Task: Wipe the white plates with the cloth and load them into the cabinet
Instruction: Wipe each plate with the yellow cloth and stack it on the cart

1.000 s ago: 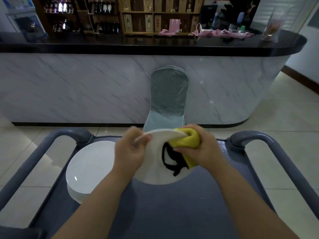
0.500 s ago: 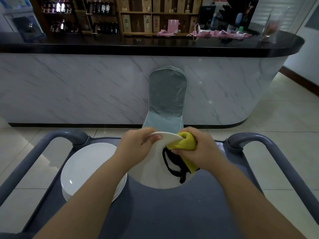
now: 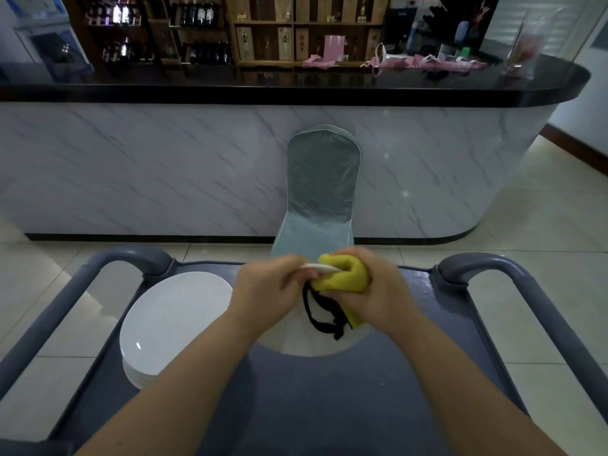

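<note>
White plate (image 3: 309,343) held tilted at centre frame over grey cart (image 3: 329,406). Left hand (image 3: 266,287) pinching far rim; right hand (image 3: 375,291) clamping yellow cloth (image 3: 348,274) over rim. Plate stack (image 3: 171,324) lower left.

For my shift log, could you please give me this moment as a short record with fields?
left hand: grips plate at its top rim
right hand: holds cloth, folded over that rim
stack: white plates, left on cart
cart: grey, handles both sides
behind: chair, counter
</note>
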Action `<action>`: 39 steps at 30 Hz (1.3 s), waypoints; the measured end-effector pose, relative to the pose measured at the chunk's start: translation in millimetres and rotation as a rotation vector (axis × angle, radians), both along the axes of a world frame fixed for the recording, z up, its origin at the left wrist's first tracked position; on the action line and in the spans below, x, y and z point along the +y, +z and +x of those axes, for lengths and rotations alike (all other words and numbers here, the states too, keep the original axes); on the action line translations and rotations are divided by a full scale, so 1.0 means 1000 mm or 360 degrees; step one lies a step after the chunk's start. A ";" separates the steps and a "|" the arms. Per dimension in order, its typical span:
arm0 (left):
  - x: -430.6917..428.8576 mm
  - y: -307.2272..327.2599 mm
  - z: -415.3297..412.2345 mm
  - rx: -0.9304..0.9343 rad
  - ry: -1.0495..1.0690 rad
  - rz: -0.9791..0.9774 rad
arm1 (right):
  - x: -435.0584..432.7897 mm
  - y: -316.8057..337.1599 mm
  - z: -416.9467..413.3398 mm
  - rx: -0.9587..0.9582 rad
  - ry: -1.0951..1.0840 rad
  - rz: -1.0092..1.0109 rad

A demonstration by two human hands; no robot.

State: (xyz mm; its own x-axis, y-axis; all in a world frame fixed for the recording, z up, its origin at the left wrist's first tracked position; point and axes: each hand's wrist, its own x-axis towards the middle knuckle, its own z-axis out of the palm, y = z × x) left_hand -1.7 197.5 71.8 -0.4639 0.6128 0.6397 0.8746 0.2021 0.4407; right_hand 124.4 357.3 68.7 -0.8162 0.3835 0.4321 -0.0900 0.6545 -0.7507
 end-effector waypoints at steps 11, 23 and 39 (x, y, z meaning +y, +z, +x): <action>-0.001 -0.006 -0.004 0.0012 0.0013 0.0112 | 0.007 0.006 -0.007 -0.0048 0.0044 0.0163; -0.022 -0.036 -0.006 -0.0955 0.0302 0.0264 | 0.004 -0.030 0.022 0.0047 -0.0267 -0.0585; -0.009 -0.018 -0.007 -0.1034 0.0500 0.0480 | -0.016 -0.038 0.032 -0.0073 -0.0351 -0.1013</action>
